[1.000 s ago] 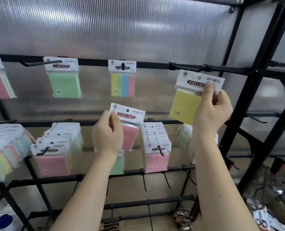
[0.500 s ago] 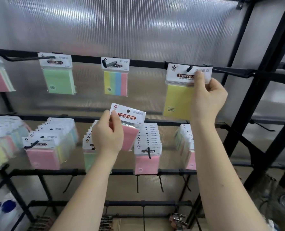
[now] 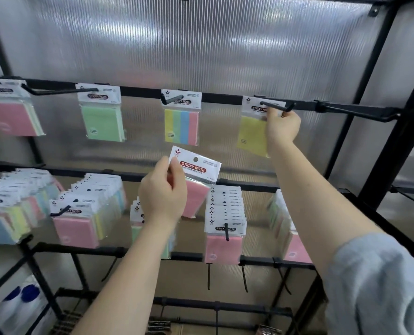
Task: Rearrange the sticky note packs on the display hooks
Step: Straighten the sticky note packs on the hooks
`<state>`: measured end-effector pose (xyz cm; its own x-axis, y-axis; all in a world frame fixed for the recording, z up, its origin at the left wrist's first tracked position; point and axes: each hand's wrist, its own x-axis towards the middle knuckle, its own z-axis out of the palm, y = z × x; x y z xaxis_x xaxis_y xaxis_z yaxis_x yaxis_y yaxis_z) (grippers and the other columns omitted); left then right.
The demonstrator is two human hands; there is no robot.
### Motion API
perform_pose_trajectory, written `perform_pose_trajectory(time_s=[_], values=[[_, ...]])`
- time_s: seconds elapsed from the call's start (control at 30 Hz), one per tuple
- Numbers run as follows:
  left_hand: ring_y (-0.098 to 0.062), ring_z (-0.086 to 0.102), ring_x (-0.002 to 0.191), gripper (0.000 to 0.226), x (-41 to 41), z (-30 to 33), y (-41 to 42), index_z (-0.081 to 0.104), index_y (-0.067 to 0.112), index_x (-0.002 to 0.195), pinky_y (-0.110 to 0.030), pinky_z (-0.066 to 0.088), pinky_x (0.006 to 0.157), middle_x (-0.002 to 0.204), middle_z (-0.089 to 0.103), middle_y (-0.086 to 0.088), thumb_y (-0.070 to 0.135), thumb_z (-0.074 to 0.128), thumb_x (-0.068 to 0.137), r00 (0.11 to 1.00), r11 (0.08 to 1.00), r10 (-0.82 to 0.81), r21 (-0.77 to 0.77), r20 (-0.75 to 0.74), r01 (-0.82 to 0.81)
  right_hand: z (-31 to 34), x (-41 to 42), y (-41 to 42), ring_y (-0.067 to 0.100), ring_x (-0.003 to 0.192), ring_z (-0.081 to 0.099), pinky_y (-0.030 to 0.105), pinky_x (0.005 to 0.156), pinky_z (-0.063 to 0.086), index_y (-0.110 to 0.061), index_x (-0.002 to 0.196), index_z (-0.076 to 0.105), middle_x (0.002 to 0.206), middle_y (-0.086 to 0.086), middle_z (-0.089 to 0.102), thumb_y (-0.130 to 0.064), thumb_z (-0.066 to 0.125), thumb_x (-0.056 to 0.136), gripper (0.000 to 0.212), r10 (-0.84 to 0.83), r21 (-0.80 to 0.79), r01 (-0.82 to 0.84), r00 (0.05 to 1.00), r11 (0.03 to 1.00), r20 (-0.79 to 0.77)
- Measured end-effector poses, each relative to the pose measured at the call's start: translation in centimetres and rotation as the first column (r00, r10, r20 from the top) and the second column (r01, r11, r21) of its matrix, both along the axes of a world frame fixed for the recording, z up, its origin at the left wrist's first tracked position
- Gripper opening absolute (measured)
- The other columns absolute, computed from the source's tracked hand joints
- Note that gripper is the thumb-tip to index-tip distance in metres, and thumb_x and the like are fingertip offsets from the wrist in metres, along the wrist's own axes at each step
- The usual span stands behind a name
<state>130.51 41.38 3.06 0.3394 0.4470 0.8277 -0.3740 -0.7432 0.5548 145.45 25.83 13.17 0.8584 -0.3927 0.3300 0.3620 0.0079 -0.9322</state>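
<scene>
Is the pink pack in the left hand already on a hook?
No, the left hand holds the pink pack free in front of the rack.

Two sticky note packs in your hands at the display hooks.
Your yellow pack hangs by its header on the top-row hook; your pink pack tilts in the air below the multicolour pack.

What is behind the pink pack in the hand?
Behind the pink pack, held by the left hand, runs a black bar and a ribbed wall. The bar's covered stretch cannot be seen.
</scene>
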Motion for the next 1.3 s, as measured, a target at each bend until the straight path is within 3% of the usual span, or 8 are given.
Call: perform_pose_trajectory(time_s=[0.13, 0.27, 0.37, 0.53, 0.63, 0.93, 1.2, 1.3], values=[[-0.010, 0.032, 0.042, 0.046, -0.3, 0.1, 0.4, 0.015, 0.033, 0.061, -0.019, 0.014, 0.043, 0.046, 0.020, 0.013, 0.017, 0.043, 0.094, 0.998, 0.998, 0.054, 0.010, -0.016, -0.054, 0.8, 1.4, 0.3, 0.001, 0.065, 0.050, 0.017, 0.055, 0.038, -0.028, 0.065, 0.047, 0.068, -0.015, 0.052, -0.025, 0.070, 0.084, 0.030, 0.018, 0.047, -0.018, 1.000, 0.999, 0.003], [-0.008, 0.023, 0.040, 0.045, -0.6, 0.1, 0.7, 0.016, 0.032, 0.061, -0.022, 0.014, 0.044, 0.046, 0.020, 0.012, 0.018, 0.043, 0.093, 0.994, 0.994, 0.109, -0.002, -0.029, -0.109, 1.2, 2.4, 0.4, 0.011, 0.078, 0.057, 0.022, 0.070, 0.045, -0.020, 0.077, 0.056, 0.080, -0.007, 0.062, -0.020, 0.073, 0.080, 0.018, -0.015, 0.029, 0.014, 1.000, 0.999, 0.007], [-0.011, 0.027, 0.042, 0.042, -0.9, 0.1, 0.8, 0.017, 0.029, 0.060, -0.020, 0.016, 0.043, 0.046, 0.022, 0.010, 0.022, 0.041, 0.093, 0.992, 0.992, 0.119, -0.047, -0.041, -0.121, 1.2, 2.6, 0.5, 0.012, 0.081, 0.055, 0.022, 0.071, 0.044, -0.022, 0.079, 0.048, 0.086, -0.008, 0.058, -0.016, 0.072, 0.080, 0.025, -0.041, 0.061, 0.039, 0.999, 0.997, 0.034], [-0.010, 0.031, 0.046, 0.040, -1.8, 0.1, 0.8, 0.021, 0.026, 0.059, -0.021, 0.017, 0.044, 0.047, 0.025, 0.008, 0.029, 0.038, 0.095, 0.991, 0.987, 0.121, -0.101, -0.055, -0.126, -0.2, 1.4, 0.7, 0.014, 0.106, 0.057, 0.022, 0.090, 0.044, -0.009, 0.120, 0.055, 0.118, 0.003, 0.059, -0.015, 0.062, 0.086, 0.035, -0.152, 0.000, 0.152, 0.987, 0.988, 0.055], [-0.009, 0.030, 0.046, 0.040, -2.2, 0.1, 1.1, 0.021, 0.026, 0.059, -0.023, 0.017, 0.046, 0.048, 0.025, 0.008, 0.029, 0.038, 0.095, 0.993, 0.987, 0.106, -0.121, -0.045, -0.110, -1.6, 0.0, 1.0, 0.014, 0.118, 0.051, 0.026, 0.102, 0.039, -0.009, 0.128, 0.051, 0.127, 0.002, 0.055, -0.014, 0.057, 0.089, 0.040, -0.144, 0.005, 0.144, 0.989, 0.990, 0.037], [-0.005, 0.028, 0.047, 0.040, -4.0, -0.3, 6.0, 0.022, 0.024, 0.060, -0.018, 0.022, 0.046, 0.051, 0.024, 0.008, 0.025, 0.038, 0.096, 1.000, 0.981, 0.010, -0.196, -0.007, -0.012, -4.4, -5.0, 5.7, 0.013, 0.122, 0.051, 0.014, 0.090, 0.034, -0.012, 0.133, 0.052, 0.132, 0.002, 0.055, -0.008, 0.048, 0.092, 0.041, -0.088, 0.094, 0.093, 0.994, 0.991, -0.062], [0.000, 0.030, 0.049, 0.043, -7.9, -0.7, 16.4, 0.023, 0.021, 0.060, -0.016, 0.027, 0.050, 0.056, 0.026, 0.006, 0.017, 0.039, 0.100, 0.999, 0.950, -0.033, -0.312, -0.024, 0.024, -8.8, -12.4, 13.7, 0.005, 0.095, 0.056, 0.007, 0.075, 0.036, -0.011, 0.113, 0.065, 0.105, -0.005, 0.064, -0.008, 0.047, 0.090, 0.029, -0.168, 0.092, 0.171, 0.985, 0.981, -0.044], [-0.001, 0.029, 0.048, 0.043, -10.1, -1.0, 20.3, 0.024, 0.020, 0.060, -0.016, 0.028, 0.049, 0.056, 0.025, 0.005, 0.020, 0.038, 0.101, 0.997, 0.936, -0.056, -0.350, -0.053, 0.034, -11.1, -15.4, 17.1, 0.006, 0.093, 0.056, 0.011, 0.078, 0.038, -0.014, 0.111, 0.065, 0.101, -0.008, 0.062, -0.013, 0.048, 0.092, 0.025, -0.189, 0.006, 0.189, 0.981, 0.982, -0.052]])
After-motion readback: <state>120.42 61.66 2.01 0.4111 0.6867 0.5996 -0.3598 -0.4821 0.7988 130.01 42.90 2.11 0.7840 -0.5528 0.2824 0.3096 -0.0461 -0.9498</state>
